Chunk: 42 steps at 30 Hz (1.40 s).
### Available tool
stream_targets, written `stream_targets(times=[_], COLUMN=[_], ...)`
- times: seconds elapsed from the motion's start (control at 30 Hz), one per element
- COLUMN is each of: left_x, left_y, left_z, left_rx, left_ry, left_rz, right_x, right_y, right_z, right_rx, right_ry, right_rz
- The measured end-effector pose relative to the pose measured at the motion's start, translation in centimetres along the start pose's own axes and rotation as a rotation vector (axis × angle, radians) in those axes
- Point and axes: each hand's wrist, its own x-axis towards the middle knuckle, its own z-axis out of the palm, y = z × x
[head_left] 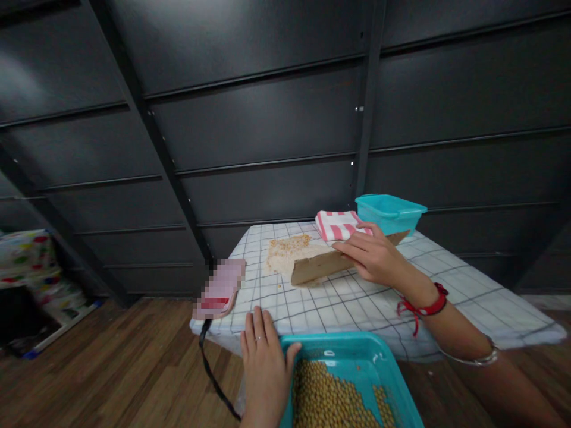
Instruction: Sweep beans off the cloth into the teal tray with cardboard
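Note:
My right hand [372, 252] is closed on a long strip of cardboard [319, 267], held on edge over the table. Beside the strip lies a spread of pale flour-like powder [283, 258], with yellow grains [289, 242] scattered at its far side. My left hand [265, 362] is at the left rim of a turquoise tray [357, 342], fingers stretched forward over the table edge and thumb across the tray's corner. Greenish-yellow beans [328, 395] cover much of the tray's bottom, leaving a bare patch at right. The tray's near part is cut off by the frame.
A checked cloth [357, 303] covers the table. At its back are a folded pink-and-white striped towel [334, 224] and a second turquoise tub [390, 211]. On the left edge lies a pink phone [220, 288] with a black cable [209, 368]. A dark panelled wall [267, 131] stands behind.

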Motion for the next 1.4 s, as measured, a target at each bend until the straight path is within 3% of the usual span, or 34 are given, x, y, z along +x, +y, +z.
stream_targets(times=[0.3,0.6,1.4], left_x=[-0.1,0.0,-0.2], left_y=[-0.1,-0.1,-0.3], left_z=[0.4,0.1,0.2], left_rx=[-0.030,-0.017,-0.005], left_ry=[0.006,0.024,0.026], left_rz=[-0.029,-0.007,-0.016], right_x=[-1.0,-1.4,-2.7], right_y=[-1.0,-0.7,-1.6], right_z=[-2.2,-2.2,-4.8], right_rx=[0.012,-0.057,-0.059], right_ry=[0.005,-0.020,-0.024], right_rz=[-0.005,-0.040,-0.098])
